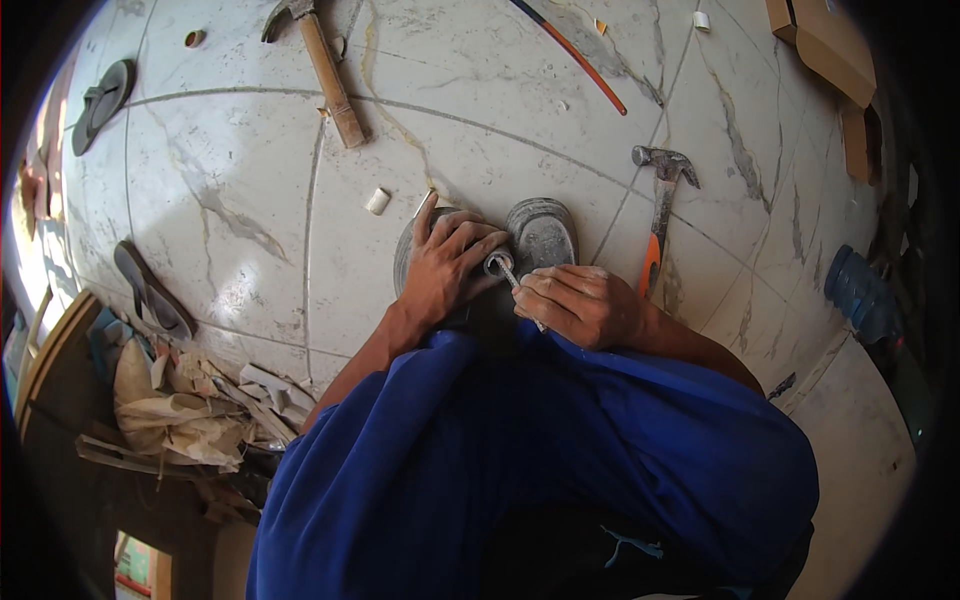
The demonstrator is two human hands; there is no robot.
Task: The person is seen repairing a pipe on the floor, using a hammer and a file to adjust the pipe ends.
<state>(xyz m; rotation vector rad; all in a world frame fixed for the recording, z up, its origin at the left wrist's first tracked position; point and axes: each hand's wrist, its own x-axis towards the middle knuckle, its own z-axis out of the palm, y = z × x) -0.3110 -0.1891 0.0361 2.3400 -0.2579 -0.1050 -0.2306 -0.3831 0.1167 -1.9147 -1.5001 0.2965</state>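
Over the floor in front of my knees, my left hand is closed on a short hollow tube, its open end facing up. My right hand pinches a thin, ridged grey rod, whose tip sits at the tube's opening. How deep the tip reaches is hidden. Just beyond my hands, a dusty dark grey slipper shows, and a similar grey shape lies partly under my left hand. A small pale cylinder lies on the tiles left of my left hand.
A claw hammer with an orange grip lies to the right, and a wooden-handled hammer lies far left. Loose slippers and a scrap pile are at the left. A blue bottle and a cardboard box stand right.
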